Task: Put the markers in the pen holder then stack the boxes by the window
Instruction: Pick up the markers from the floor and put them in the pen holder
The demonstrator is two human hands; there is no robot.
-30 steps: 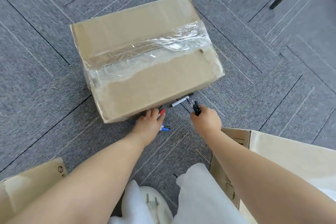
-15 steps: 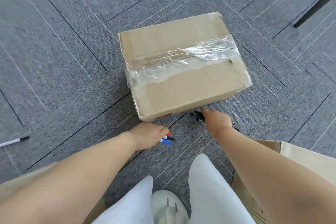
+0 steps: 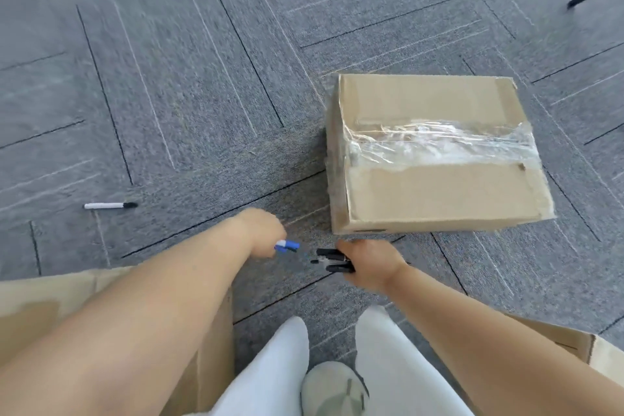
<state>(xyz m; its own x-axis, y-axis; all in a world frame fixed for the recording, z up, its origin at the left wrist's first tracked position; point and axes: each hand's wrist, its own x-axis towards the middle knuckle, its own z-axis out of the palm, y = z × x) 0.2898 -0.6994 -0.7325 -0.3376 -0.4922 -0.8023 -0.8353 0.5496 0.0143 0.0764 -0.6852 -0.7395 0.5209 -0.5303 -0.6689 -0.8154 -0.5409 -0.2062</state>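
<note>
- The left hand is clamped on a bundle of markers; blue-capped ends protrude from the fist.
- The right hand is clamped on a bundle of black-capped markers, whose ends point left.
- The two hands are near each other but apart, low over the grey carpet floor.
- A taped cardboard box rests on the floor just beyond the right hand.
- A single white marker with a black cap lies on the floor, well apart to the left.
- Two more cardboard boxes sit at the lower left and lower right edges.
</note>
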